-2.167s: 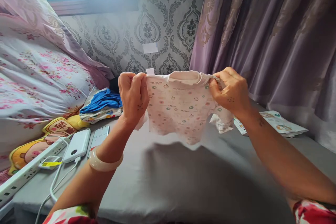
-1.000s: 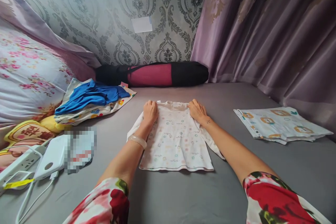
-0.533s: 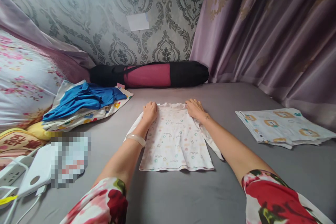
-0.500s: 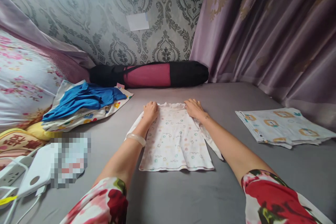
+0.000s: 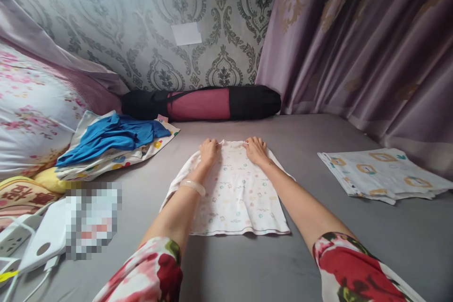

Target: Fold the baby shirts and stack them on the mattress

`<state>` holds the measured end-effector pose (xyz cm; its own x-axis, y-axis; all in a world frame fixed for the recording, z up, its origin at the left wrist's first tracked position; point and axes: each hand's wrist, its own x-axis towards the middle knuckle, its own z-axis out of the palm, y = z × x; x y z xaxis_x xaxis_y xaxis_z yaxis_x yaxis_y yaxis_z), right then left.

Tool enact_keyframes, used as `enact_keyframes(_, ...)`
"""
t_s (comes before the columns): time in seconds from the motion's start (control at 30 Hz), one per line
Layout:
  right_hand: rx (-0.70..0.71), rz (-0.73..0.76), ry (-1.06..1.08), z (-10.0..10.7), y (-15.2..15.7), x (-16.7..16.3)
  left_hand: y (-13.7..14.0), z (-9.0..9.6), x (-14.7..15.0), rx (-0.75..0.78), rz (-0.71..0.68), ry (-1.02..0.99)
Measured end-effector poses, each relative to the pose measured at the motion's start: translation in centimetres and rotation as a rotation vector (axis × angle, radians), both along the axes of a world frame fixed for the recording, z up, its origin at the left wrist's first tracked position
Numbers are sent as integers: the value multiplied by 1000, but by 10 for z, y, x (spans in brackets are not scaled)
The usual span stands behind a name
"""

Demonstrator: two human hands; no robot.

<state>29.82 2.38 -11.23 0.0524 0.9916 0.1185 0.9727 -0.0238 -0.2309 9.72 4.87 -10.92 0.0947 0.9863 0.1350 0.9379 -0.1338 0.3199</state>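
Note:
A small white long-sleeved shirt (image 5: 239, 193) with a fine coloured print lies flat on the grey sheet, its collar at the far end and its hem towards me. My left hand (image 5: 209, 151) is closed on the shirt at the left side of the collar, with the fingers curled. At the collar's right side, my right hand (image 5: 256, 149) grips the cloth too. The left sleeve spreads out beside my left forearm; much of the right sleeve is hidden under my right arm.
A folded patterned cloth (image 5: 385, 172) lies to the right. On the left are a blue garment (image 5: 113, 134) on printed cloth, a floral pillow (image 5: 31, 118), and a white power bank (image 5: 46, 240) with cables. A black and pink rolled bag (image 5: 201, 104) lies along the wall.
Both hands have moved inward from the shoulders to the collar's two sides. The left sleeve now spreads further out to the left, and the right sleeve's end no longer shows at the lower right.

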Motion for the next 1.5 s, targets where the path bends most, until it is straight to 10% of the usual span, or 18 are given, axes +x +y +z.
enact_keyframes(0.3,-11,16,197,15,-11,42,-3,17,-39,-169,83,-141)
enact_keyframes(0.67,-424,-100,394,34,-142,120,-89,50,-169,-550,-31,-246)
enact_keyframes(0.93,-314,-116,76,40,-150,97,-115,63,-154,-542,38,-16)
enact_keyframes(1.13,186,-92,-290,65,-165,53,-112,63,-131,-175,167,64)
enact_keyframes(1.3,4,377,-171,56,-182,26,-124,53,-103,-93,-52,-29)
enact_keyframes(1.5,-37,28,93,47,-178,57,-134,31,-108,-226,-132,-268)
